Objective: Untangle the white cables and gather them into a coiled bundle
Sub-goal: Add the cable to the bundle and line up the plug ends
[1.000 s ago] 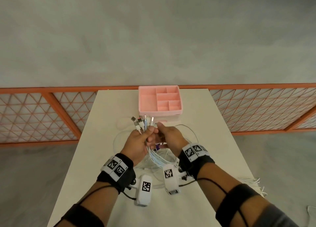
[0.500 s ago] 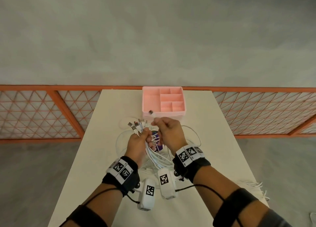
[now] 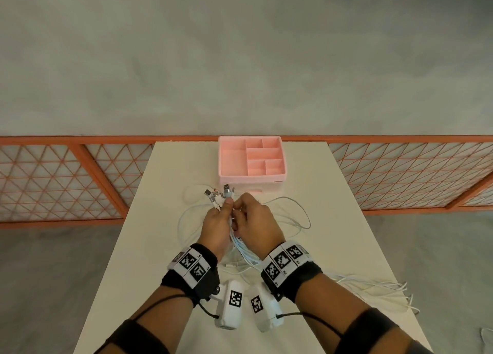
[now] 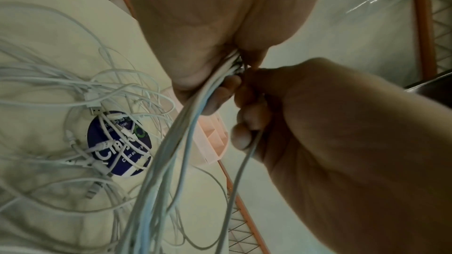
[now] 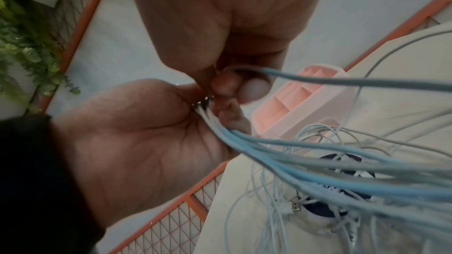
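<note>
My left hand [image 3: 214, 221] grips a bunch of white cables [image 3: 244, 249] just below their plugs [image 3: 218, 193], which fan out above its thumb. My right hand [image 3: 253, 220] is pressed against it and pinches one cable [image 4: 240, 173] by its end beside the bunch. The gathered strands [image 5: 318, 163] run down from the left hand [image 5: 137, 142] to a loose tangle [image 4: 80, 103] on the white table [image 3: 149, 236]. The right hand's fingers [image 4: 244, 123] curl round the single cable. More loops [image 3: 296, 212] lie right of the hands.
A pink compartment tray [image 3: 250, 159] stands at the table's far edge, just beyond the hands. A round dark blue sticker [image 4: 119, 144] lies under the tangle. Cable ends [image 3: 378, 292] hang over the right edge. An orange lattice fence [image 3: 66, 180] runs behind the table.
My right hand, which had lifted one plug up and away from the bunch, has brought it back against the left hand. The plugs now stand together above the left thumb.
</note>
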Motion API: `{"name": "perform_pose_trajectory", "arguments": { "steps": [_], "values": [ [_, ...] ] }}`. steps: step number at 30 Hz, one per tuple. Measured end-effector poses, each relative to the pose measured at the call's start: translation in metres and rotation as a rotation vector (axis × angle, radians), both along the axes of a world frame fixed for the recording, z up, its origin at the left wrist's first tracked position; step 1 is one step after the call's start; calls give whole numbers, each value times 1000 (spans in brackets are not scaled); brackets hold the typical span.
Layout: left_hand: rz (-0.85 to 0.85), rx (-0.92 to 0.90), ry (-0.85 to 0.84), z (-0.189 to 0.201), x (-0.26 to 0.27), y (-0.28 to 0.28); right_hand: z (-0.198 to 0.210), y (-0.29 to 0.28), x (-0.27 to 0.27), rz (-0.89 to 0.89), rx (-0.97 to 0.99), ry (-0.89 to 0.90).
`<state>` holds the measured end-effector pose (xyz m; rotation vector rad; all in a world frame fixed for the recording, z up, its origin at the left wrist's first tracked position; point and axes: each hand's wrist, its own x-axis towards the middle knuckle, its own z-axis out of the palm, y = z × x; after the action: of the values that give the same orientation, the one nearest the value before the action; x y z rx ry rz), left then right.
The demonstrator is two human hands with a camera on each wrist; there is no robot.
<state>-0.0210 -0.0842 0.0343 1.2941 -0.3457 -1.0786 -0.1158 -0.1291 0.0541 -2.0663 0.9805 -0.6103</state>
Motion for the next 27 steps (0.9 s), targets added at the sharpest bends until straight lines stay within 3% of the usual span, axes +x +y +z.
{"name": "perform_pose_trajectory", "arguments": {
  "steps": [5,9,13,22,27],
  "values": [
    [-59,12,-107,-1,11,6,11,-18,-14,36,34,3],
    [-254,-44,-146,4,3,11,29,-31,-16,83,66,-108],
    [-410,-48,-293,11,-7,10,46,-32,-6,229,62,19],
    [-359,-46,-244,12,-3,12,43,-25,-2,253,-56,1],
    [-354,3,-272,10,-2,9,37,-24,-1,348,-217,151]
  ]
}}
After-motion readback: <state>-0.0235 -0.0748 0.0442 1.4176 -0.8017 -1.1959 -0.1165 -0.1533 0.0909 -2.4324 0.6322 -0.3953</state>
